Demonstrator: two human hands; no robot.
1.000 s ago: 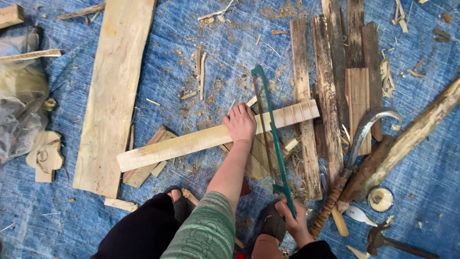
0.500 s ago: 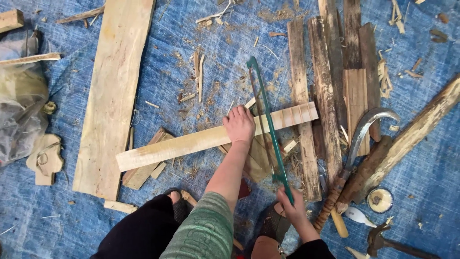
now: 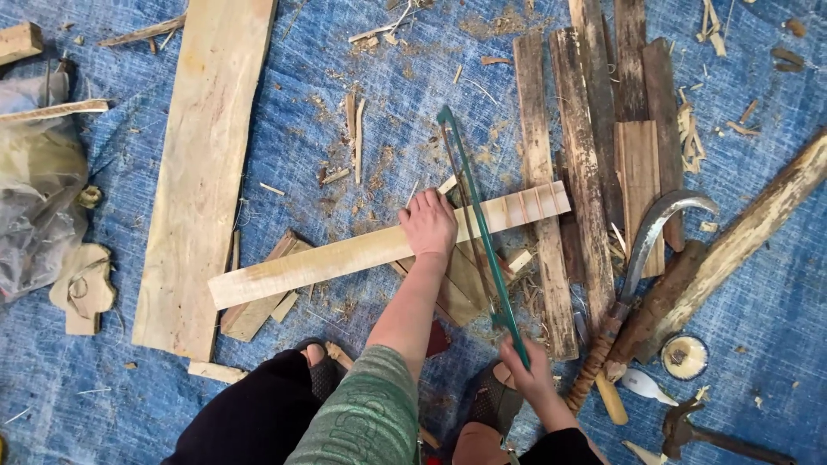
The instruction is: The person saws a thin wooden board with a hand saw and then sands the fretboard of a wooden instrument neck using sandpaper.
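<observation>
Left hand [image 3: 428, 226] lies palm down on a pale wooden slat [image 3: 362, 252], fingers together and pressed flat on its top face. The slat runs at a slant across the middle of the blue tarp [image 3: 284, 396], its right end higher in the frame and marked with a few short cross lines. That end rests over weathered dark planks [image 3: 586, 172] laid side by side toward the tarp's top right corner.

Right hand [image 3: 525, 368] is wrapped in a closed fist about the handle of a green-framed saw [image 3: 482, 241]. The saw's frame crosses the slat just beside the left hand's fingers, and its far tip reaches past the slat toward the tarp's top edge. Blade contact with the wood cannot be made out.

A wide pale board [image 3: 202, 164] lies well apart on the left half of the tarp, running from the top edge down. Short offcuts [image 3: 258, 301] sit under the slat's lower end. A curved sickle [image 3: 642, 258] with a wrapped handle lies by the dark planks, beside a rough log [image 3: 741, 241] angled toward the right edge. Crumpled clear plastic [image 3: 34, 207] sits at the left edge. Shavings and chips scatter the tarp.
</observation>
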